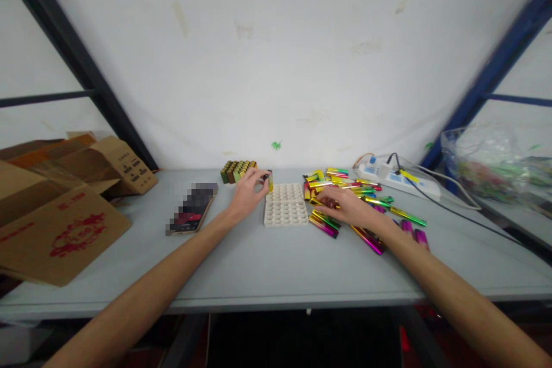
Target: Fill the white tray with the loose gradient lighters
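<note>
My left hand (pixel 249 190) pinches a short shiny yellow and dark tube (pixel 271 180), held upright at the far left corner of a white tray (pixel 286 219). Rows of round holes cover the tray, which lies flat. To its right, my right hand (pixel 342 205) reaches into a loose pile of shiny tubes (pixel 332 184) in gold, green, red and magenta. Its fingers are curled downward, and what is between them is hidden. Behind my left hand stands a tight block of upright tubes (pixel 236 169), greenish and brown with gold tops.
A phone (pixel 192 210) lies left of the tray. Open cardboard boxes (pixel 64 224) fill the table's left end. At the back right are a white power strip (pixel 399 180) with cables and a clear plastic bag (pixel 495 155). A wall closes off the back.
</note>
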Demonstrator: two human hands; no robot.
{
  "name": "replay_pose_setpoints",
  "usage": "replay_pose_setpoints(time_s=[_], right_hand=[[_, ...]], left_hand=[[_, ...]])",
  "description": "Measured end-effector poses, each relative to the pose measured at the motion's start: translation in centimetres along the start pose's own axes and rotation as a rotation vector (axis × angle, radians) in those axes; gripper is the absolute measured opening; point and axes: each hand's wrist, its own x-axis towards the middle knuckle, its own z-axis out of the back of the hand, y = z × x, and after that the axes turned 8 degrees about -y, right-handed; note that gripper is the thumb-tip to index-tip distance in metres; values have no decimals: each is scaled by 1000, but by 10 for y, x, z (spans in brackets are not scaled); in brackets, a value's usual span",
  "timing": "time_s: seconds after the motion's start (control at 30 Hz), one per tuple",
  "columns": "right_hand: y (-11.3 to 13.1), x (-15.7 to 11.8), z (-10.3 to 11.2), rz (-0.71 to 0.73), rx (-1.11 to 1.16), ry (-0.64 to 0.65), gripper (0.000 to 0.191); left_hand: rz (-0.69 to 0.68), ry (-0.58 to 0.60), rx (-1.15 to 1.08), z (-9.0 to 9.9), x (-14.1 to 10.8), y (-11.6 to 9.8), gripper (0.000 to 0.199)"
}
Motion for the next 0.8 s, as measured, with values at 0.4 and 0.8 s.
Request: replay_pose_setpoints(time_s=[0.4,0.8], right_hand=[[1,0,0,-18,-14,20,25],[1,-1,1,-10,-21,10,38]], left_hand=[[-17,85,-36,9,5,5,23],[117,145,-185,14,7,5,36]])
